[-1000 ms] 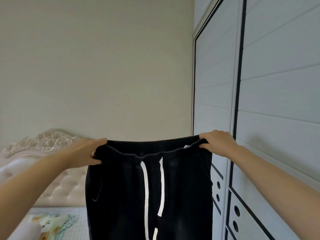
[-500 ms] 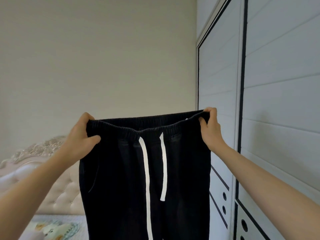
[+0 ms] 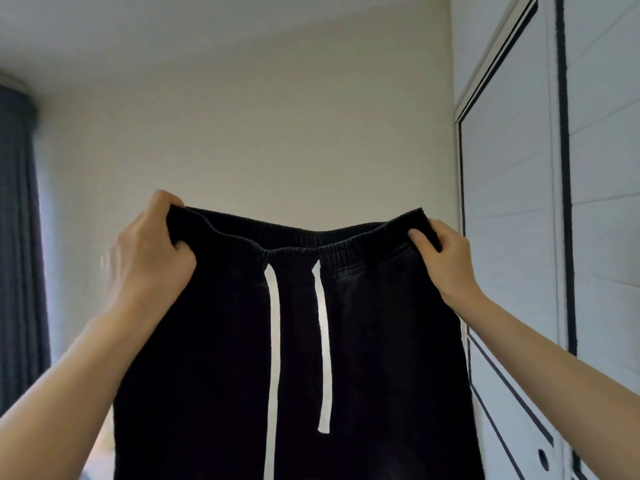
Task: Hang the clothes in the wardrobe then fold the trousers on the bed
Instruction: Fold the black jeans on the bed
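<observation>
Holding: the left hand (image 3: 152, 251) and right hand (image 3: 446, 258) each pinch one end of the waistband (image 3: 311, 242) of black trousers (image 3: 381, 341), thumbs in front and fingers behind the cloth.
Trousers: raised in the air before the person; the waistband is stretched between the hands and dips slightly in the middle, and the legs hang past the bottom edge of view.
Cords: two white drawstrings (image 3: 273, 341) hang from the waistband's middle.
Right edge: a white wardrobe (image 3: 512, 237) with black trim lines, doors closed, stands just beside the right hand.
Left edge: a dark curtain (image 3: 17, 237) hangs well apart from the left hand.
Beyond: a plain pale wall (image 3: 277, 133) rises behind the trousers, with open air above the waistband up to the white ceiling (image 3: 173, 29).
</observation>
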